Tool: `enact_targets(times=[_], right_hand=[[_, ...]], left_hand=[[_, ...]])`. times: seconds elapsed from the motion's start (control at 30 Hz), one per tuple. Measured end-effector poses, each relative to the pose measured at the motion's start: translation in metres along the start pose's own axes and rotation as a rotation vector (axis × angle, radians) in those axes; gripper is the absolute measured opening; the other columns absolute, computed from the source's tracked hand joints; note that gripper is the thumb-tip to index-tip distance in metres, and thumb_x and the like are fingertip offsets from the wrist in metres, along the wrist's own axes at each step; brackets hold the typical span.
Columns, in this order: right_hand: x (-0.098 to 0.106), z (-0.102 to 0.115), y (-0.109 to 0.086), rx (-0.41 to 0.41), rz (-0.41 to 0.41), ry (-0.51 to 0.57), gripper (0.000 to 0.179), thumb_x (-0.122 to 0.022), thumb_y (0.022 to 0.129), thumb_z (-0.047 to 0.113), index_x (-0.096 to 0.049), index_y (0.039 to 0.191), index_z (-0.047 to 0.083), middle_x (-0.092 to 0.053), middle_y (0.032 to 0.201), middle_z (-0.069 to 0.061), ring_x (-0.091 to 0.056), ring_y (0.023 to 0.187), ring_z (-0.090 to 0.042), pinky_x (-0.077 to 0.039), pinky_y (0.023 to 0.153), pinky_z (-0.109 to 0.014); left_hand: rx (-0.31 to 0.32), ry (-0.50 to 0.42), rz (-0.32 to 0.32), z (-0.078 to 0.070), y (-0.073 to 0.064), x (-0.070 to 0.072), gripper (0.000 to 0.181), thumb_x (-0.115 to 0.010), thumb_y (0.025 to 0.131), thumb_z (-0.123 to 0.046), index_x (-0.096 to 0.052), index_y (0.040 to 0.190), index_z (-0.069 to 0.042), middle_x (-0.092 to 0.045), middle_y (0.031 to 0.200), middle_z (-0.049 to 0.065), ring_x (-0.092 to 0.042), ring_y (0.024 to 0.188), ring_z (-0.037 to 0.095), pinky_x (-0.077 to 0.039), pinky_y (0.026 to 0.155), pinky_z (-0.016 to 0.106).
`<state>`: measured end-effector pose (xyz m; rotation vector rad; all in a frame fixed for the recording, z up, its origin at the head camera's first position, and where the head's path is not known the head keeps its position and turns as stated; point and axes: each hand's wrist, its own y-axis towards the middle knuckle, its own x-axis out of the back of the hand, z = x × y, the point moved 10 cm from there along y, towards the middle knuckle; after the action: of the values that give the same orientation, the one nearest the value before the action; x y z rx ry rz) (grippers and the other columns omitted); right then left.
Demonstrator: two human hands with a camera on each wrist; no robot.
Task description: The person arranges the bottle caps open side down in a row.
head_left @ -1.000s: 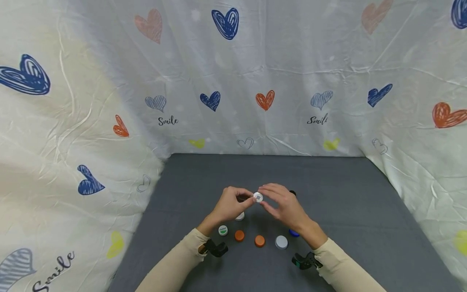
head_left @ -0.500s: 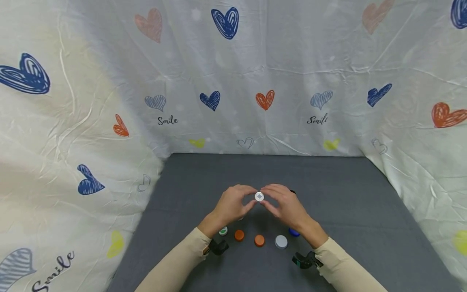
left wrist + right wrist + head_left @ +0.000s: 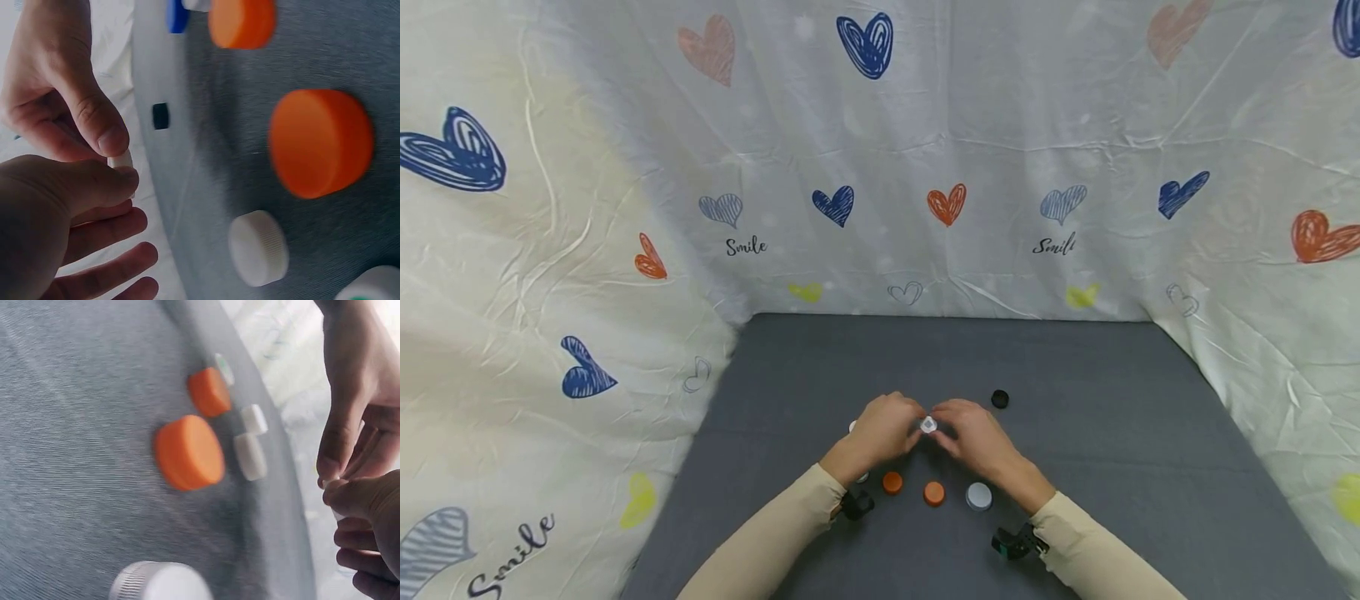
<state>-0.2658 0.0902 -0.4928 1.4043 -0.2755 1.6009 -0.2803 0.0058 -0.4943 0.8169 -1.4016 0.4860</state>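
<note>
A small white bottle cap [image 3: 928, 424], with a grey diamond-like mark on its face, is held up between both hands over the dark grey table. My left hand [image 3: 883, 429] pinches it from the left. From the other side my right hand [image 3: 973, 433] pinches it too. In the left wrist view the two thumbs meet at the white cap's edge [image 3: 122, 159], and most of it is covered by fingers. Nearest below the hands stand two orange caps [image 3: 892, 482], one [image 3: 934, 493] to the right of the other.
A large ribbed white cap [image 3: 979, 496] lies right of the orange ones. Beyond my right hand is a black cap [image 3: 1000, 399]. The left wrist view also has a blue cap [image 3: 177, 15], another white cap [image 3: 256, 249] and a green-marked one [image 3: 375, 287]. A heart-printed curtain [image 3: 880, 167] hangs behind.
Both hands have come down and nearer with the white cap, which looks tilted differently. The black cap is now uncovered, and the blue one is now hidden in the head view.
</note>
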Motion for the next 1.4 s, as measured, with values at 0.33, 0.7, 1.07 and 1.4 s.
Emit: enact_targets(times=[0.33,0.7,1.07,1.4], right_hand=[[-0.025,-0.006,-0.008,-0.012,0.036,-0.021,0.021,-0.079,0.088,0.023,-0.078,0.105,0.011,-0.073,0.112,-0.007,-0.068,0.106,-0.025,-0.056,0.089,-0.044],[-0.040,-0.007,-0.013,-0.006,0.068,-0.020,0.016,-0.078,0.088,0.021,-0.079,0.101,0.011,-0.072,0.113,-0.009,-0.067,0.105,-0.026,-0.053,0.094,-0.047],[-0.048,-0.008,-0.014,-0.012,0.102,-0.071,0.022,-0.079,0.087,0.027,-0.079,0.102,0.011,-0.071,0.115,-0.010,-0.066,0.110,-0.027,-0.051,0.098,-0.047],[-0.012,-0.027,-0.001,-0.046,0.073,-0.108,0.036,-0.079,0.087,0.028,-0.075,0.114,0.004,-0.070,0.122,-0.012,-0.063,0.117,-0.029,-0.048,0.103,-0.049]], left_hand=[[-0.018,0.016,0.039,-0.001,-0.001,-0.026,0.005,-0.078,0.084,-0.026,-0.077,0.088,-0.023,-0.070,0.080,-0.007,-0.063,0.075,0.017,-0.055,0.069,0.038],[-0.036,0.102,0.059,-0.007,-0.004,-0.036,0.004,-0.078,0.081,-0.023,-0.075,0.082,-0.023,-0.069,0.077,-0.006,-0.064,0.076,0.020,-0.055,0.070,0.039],[-0.045,0.120,0.101,-0.005,-0.003,-0.045,0.006,-0.077,0.082,-0.024,-0.075,0.088,-0.024,-0.071,0.083,-0.005,-0.063,0.078,0.019,-0.054,0.071,0.037],[0.000,0.107,0.112,0.007,0.019,-0.021,0.016,-0.075,0.087,-0.033,-0.075,0.096,-0.020,-0.070,0.086,-0.003,-0.066,0.081,0.021,-0.057,0.075,0.042]])
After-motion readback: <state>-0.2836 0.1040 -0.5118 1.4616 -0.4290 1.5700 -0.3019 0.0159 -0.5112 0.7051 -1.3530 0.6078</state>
